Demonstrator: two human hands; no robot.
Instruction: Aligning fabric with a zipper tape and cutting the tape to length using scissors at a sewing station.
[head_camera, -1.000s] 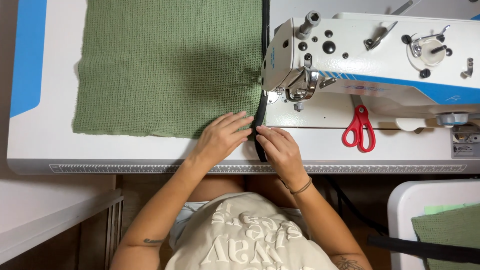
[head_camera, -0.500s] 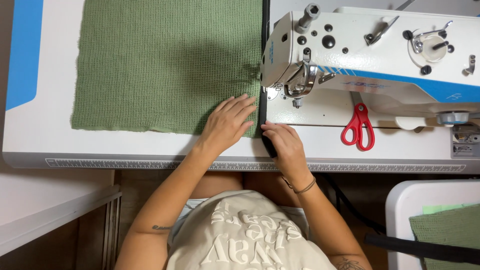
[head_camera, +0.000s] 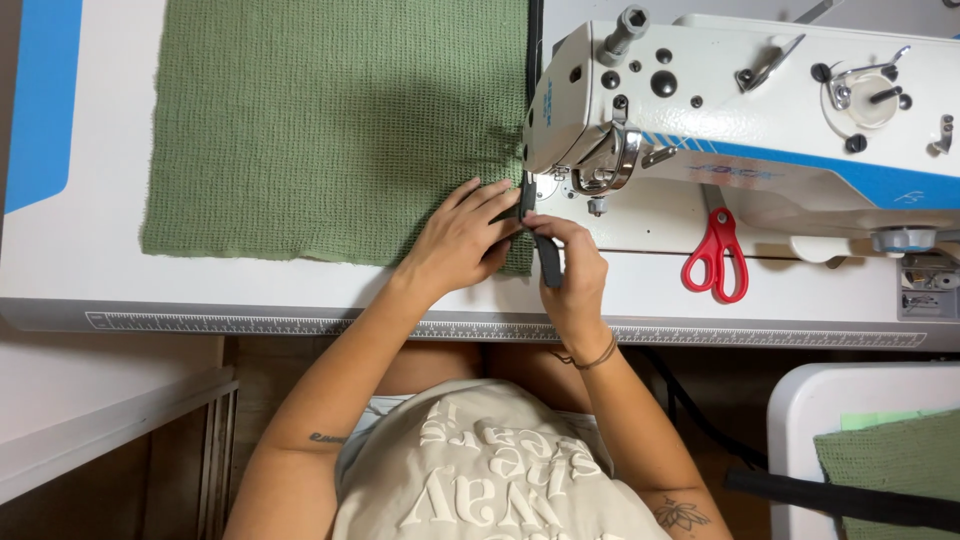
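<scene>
Just in front of the sewing machine (head_camera: 740, 110), the green waffle cloth (head_camera: 330, 130) lies flat on the white surface (head_camera: 80, 270) with a dark strap (head_camera: 546, 262) along its right edge; both look soft, light and limp, best held near that edge. Left hand (head_camera: 462, 238) rests open on the cloth, fingers spread, while the right hand (head_camera: 572, 268) pinches the strap.

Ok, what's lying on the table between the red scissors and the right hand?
Nothing: in the head view, only bare white table separates the red scissors from the right hand, which holds a dark strap.
</scene>
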